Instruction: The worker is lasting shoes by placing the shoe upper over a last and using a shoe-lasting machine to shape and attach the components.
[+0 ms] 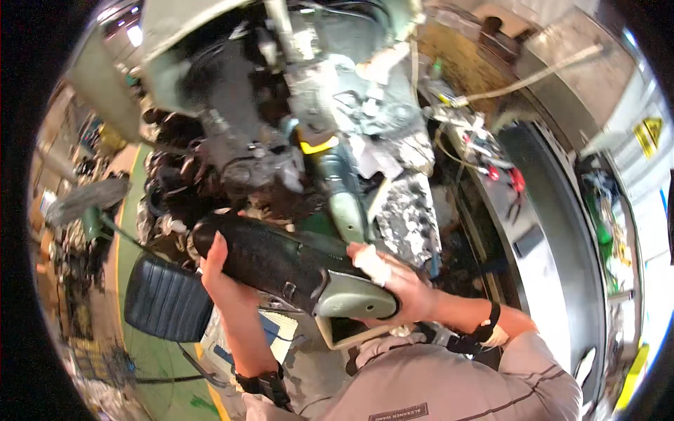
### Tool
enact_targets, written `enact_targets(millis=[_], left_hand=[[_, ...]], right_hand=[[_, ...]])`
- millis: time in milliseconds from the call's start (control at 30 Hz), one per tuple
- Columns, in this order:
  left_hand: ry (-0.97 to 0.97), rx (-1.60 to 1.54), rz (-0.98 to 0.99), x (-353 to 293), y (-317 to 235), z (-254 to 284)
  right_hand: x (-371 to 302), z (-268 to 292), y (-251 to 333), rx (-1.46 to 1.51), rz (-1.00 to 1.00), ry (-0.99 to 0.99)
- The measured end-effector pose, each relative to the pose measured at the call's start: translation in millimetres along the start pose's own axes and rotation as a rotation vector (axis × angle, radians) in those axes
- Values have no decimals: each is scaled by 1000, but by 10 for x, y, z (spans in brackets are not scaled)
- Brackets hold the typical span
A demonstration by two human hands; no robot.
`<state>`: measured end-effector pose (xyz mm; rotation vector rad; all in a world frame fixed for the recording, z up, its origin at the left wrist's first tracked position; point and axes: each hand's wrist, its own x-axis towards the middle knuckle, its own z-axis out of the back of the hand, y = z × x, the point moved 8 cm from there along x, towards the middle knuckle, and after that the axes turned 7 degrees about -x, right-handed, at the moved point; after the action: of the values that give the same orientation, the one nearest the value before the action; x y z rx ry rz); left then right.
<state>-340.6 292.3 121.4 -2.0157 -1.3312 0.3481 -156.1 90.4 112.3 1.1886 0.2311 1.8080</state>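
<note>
Both my hands hold a black shoe upper (267, 259) fitted on a grey-green shoe last (354, 296), tilted in front of my body. My left hand (228, 277) grips the rounded black end, its thumb lying along the side. Around the other end wraps my right hand (411, 284), with white covering on a finger; some fingers are hidden behind the shoe. Just beyond, a second grey-green last (345, 210) with dark material and a yellow band points toward a machine (316, 98) with metal parts. The machine's working parts are blurred.
A black padded stool seat (168, 298) stands at left over a green floor strip. Dark shoes (175, 168) are piled left of the machine. To the right, red-handled pliers (516, 186) lie on a metal ledge, beside a long black belt (554, 210).
</note>
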Motion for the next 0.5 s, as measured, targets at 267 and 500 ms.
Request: enact_targets(millis=[267,500], left_hand=[[-78,-49,227,137,1005,-870],[-49,96,559,-120,2608,-1551]], right_hand=[[-582,865,312,-199,9,-306],[-1819,1561,214,-287,-279,-501]])
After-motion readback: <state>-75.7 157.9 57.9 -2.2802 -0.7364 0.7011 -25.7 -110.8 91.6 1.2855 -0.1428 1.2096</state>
